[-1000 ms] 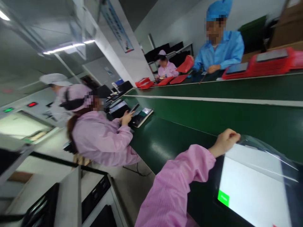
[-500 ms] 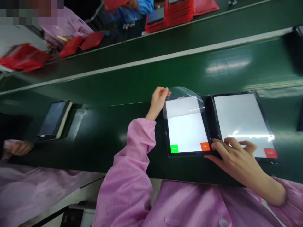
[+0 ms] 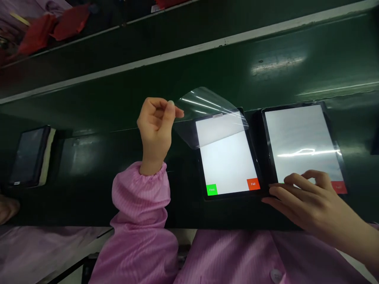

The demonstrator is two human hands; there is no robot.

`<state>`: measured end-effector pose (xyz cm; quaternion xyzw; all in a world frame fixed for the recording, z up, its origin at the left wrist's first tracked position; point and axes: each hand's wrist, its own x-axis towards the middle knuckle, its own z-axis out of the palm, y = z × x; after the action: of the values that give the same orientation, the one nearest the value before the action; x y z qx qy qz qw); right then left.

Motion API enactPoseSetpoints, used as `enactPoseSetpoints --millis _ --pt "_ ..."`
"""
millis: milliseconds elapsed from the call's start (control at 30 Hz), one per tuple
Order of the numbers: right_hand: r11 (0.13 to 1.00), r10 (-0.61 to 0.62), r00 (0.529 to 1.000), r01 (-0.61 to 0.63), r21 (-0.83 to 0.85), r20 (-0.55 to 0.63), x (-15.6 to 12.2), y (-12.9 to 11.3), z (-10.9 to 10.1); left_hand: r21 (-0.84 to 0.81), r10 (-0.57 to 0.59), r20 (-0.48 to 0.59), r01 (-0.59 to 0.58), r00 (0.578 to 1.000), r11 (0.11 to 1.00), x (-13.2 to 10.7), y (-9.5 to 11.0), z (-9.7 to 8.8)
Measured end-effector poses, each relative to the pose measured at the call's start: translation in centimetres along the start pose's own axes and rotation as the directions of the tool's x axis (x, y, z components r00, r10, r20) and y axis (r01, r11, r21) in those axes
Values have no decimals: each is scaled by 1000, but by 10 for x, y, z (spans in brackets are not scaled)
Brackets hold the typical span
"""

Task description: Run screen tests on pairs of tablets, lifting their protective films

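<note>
My left hand (image 3: 158,126) pinches a corner of a clear protective film (image 3: 207,98) between thumb and fingers. The film arches up over the top part of a tablet (image 3: 231,157), whose lower screen is uncovered by it. That screen glows white, with a green "Pass" box at lower left and a red "Fail" box at lower right. My right hand (image 3: 310,197) has its fingers bent but apart, over the lower left corner of a second white-lit tablet (image 3: 302,138). Its thumb and index tips come close to the first tablet's lower right corner; contact is unclear.
Farther left on the green table (image 3: 118,94) lies a dark-screened tablet (image 3: 29,156), propped on something pale. Another person's hand (image 3: 8,209) is at the left edge. Across the pale dividing strip (image 3: 183,50) are red pouches (image 3: 71,21) near someone in a pink sleeve.
My left hand has pulled the film's corner leftward and slightly up, so more of it lifts off the tablet. My right hand stays near the tablets' lower corners. The view has shifted.
</note>
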<state>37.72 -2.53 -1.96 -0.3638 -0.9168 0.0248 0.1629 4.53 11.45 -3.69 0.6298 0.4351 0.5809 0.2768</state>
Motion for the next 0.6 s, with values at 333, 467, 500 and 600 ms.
enactPoseSetpoints --millis 333,467,500,600 --pt "981 -191 976 188 38 102 34 13 33 199 -53 -104 73 993 977 -47 34 -22" --pt "978 57 978 -95 183 201 57 45 28 273 66 -72 -43 995 961 -95 39 -23" --pt "925 174 950 -248 289 257 65 56 24 310 90 31 -96 995 946 -107 42 -21" --pt "601 319 791 -595 534 522 91 84 16 418 110 433 -307 895 855 -139 54 -9"
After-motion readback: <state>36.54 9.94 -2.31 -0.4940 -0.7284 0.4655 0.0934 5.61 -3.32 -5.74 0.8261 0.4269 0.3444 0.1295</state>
